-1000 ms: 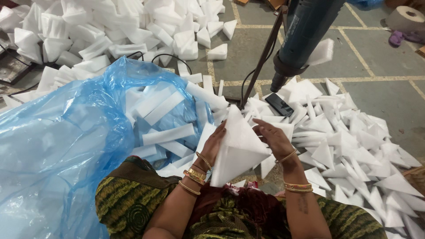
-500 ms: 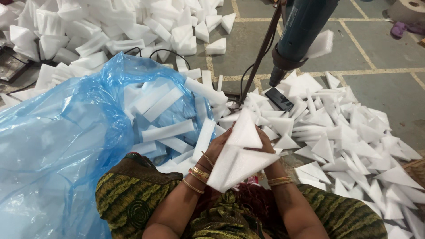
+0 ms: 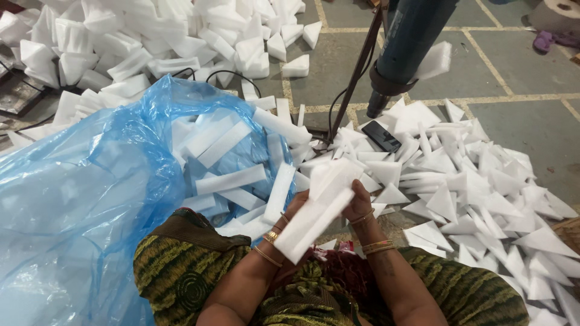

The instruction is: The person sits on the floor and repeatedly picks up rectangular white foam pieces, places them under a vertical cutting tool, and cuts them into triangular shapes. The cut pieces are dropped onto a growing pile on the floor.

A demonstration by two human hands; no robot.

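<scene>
Both hands hold one white foam sheet piece (image 3: 317,208) in front of my lap; it is folded and slightly blurred. My left hand (image 3: 292,209) grips its lower left side, my right hand (image 3: 357,204) its upper right side. Bangles circle both wrists. Just left of my hands lies a blue plastic bag (image 3: 78,199) with several long white foam strips (image 3: 232,179) in it. To the right, a heap of white foam triangles (image 3: 477,193) covers the floor.
A dark blue heat gun (image 3: 406,42) hangs on a stand rod (image 3: 356,75) ahead of me, nozzle down. A black phone (image 3: 380,136) lies among the triangles. Another pile of foam blocks (image 3: 151,36) fills the top left. Black cables (image 3: 229,78) run over the tiled floor.
The foam piece went from a spread cone or triangle shape to a folded, flatter strip between my hands. My hands stayed in front of my lap.
</scene>
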